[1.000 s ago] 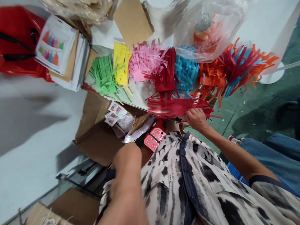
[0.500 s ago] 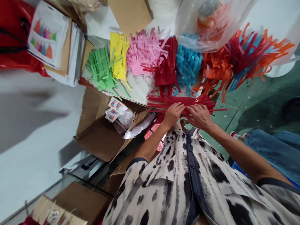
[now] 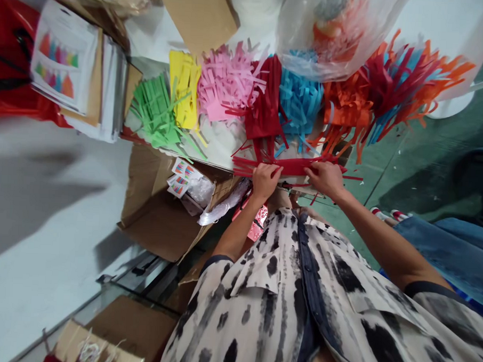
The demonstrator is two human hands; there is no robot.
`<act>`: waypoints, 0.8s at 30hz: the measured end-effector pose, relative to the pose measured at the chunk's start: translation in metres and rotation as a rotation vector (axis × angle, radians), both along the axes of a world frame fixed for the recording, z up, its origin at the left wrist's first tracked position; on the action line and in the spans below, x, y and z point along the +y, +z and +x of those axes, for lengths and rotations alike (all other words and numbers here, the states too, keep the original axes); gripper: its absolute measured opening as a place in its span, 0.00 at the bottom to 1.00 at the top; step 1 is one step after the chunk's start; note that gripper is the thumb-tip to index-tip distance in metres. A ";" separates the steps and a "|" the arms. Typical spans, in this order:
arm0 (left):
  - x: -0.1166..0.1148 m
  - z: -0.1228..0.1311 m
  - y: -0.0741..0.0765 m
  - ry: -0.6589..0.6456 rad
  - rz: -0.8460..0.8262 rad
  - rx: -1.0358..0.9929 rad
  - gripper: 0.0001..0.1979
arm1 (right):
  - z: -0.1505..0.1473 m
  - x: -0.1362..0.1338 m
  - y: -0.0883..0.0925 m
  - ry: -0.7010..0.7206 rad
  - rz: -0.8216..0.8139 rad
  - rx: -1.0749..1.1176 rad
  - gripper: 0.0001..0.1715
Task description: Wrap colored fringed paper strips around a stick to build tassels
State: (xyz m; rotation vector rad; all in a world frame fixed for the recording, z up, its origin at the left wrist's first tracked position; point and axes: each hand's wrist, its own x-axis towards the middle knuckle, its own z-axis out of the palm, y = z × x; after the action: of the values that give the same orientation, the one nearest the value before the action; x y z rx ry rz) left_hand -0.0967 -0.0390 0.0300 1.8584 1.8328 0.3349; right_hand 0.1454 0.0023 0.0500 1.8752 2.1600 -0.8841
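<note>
Both hands are closed on the red paper fringe (image 3: 290, 166): the left hand (image 3: 264, 182) has its fingers curled over the fringe's solid band, and the right hand (image 3: 324, 179) pinches it further along, with the fingertips (image 3: 317, 166) pressed on the paper. The fringe lies along the near edge of the white bench (image 3: 222, 151), a long band with thin strips splaying from it, some bent and crossing.

The strips look thin and easily creased. Uneven pulling between the hands could tear them from the band, and loose ends could snag on the neighbouring paper or slip over the bench edge.

Just below the fringe sits a pink perforated box (image 3: 258, 222), with an open cardboard carton (image 3: 160, 220) holding printed cards (image 3: 183, 178) off to one side. Just above the fringe lie a dark red fringe (image 3: 264, 102), a blue fringe (image 3: 300, 93) and an orange fringe (image 3: 347, 103). Farther along are pink (image 3: 225, 84), yellow (image 3: 184, 90) and green (image 3: 156, 113) ones. A clear plastic bag (image 3: 331, 35) lies beyond, well past the fringe.
</note>
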 end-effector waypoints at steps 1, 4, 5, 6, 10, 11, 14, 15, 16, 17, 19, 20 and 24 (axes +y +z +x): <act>0.000 0.002 -0.001 0.016 0.004 0.024 0.09 | -0.003 0.000 0.001 -0.016 0.009 -0.027 0.24; 0.001 0.007 -0.005 0.038 0.028 0.069 0.08 | -0.012 0.001 0.004 -0.039 0.001 -0.102 0.24; 0.001 0.008 -0.006 0.042 0.037 0.077 0.08 | -0.014 0.002 0.005 -0.045 -0.011 -0.124 0.25; 0.002 0.009 -0.006 0.046 0.044 0.084 0.08 | -0.016 0.003 0.006 -0.048 -0.022 -0.142 0.25; 0.006 0.009 -0.009 0.037 0.042 0.098 0.10 | -0.021 0.006 0.007 -0.047 -0.025 -0.177 0.26; 0.007 0.009 -0.010 0.030 0.040 0.098 0.10 | -0.021 0.006 0.007 -0.047 -0.022 -0.179 0.27; 0.007 0.009 -0.011 0.008 0.030 0.099 0.10 | -0.022 0.007 0.006 -0.050 -0.019 -0.183 0.27; 0.007 0.009 -0.011 0.008 0.022 0.099 0.10 | -0.022 0.008 0.006 -0.051 -0.020 -0.186 0.27; 0.006 0.009 -0.010 0.015 0.017 0.098 0.10 | -0.022 0.008 0.006 -0.052 -0.022 -0.190 0.28; 0.004 0.009 -0.010 0.034 0.018 0.095 0.10 | -0.021 0.009 0.006 -0.052 -0.025 -0.194 0.28; 0.000 0.010 -0.009 0.083 0.060 0.079 0.15 | -0.022 0.010 0.007 -0.058 -0.033 -0.202 0.29; -0.003 0.011 -0.008 0.084 0.097 0.061 0.18 | -0.022 0.010 0.007 -0.062 -0.035 -0.205 0.29; -0.013 0.020 -0.008 -0.232 0.151 -0.055 0.22 | -0.028 0.008 0.007 -0.072 -0.021 -0.205 0.30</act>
State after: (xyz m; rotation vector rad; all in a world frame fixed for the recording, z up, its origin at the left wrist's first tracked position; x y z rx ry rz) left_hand -0.0767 -0.0515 0.0216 2.1168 1.5732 0.4458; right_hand 0.1171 0.0106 0.0565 1.9510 1.9676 -0.6896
